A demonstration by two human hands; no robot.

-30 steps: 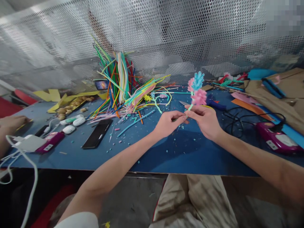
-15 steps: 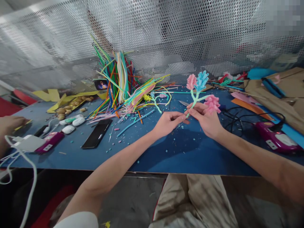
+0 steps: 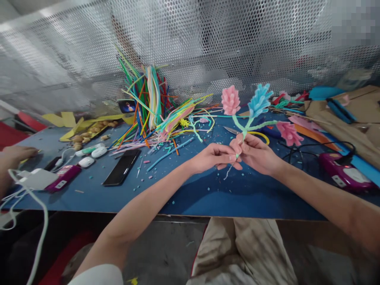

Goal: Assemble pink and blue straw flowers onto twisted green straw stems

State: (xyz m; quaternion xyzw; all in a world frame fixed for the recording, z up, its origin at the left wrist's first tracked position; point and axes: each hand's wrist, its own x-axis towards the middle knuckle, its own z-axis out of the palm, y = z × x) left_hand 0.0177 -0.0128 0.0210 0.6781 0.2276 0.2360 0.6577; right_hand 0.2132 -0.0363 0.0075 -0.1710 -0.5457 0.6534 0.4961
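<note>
Both hands pinch the green stem of a pipe-cleaner flower sprig, held above the blue table. It carries two pink heads and a blue one, spread apart on twisted green branches. My right hand grips the stem just under the fork. Just below and to the left, my left hand is closed on the lower stem, and a thin pale end hangs beneath the fingers. Behind the hands lie scissors with yellow handles, partly hidden. A smaller sprig with a yellow flower rests by the loose pipe cleaners.
A large upright bunch of pipe cleaners stands at the back. To the left are a black phone, chargers and a purple power strip. Another person's hand is at far left. Another purple power strip sits right.
The sprig has turned and its flower heads have spread wider apart. Both hands have moved slightly down, and a thin stem end now shows below them. More of the yellow scissor handles shows.
</note>
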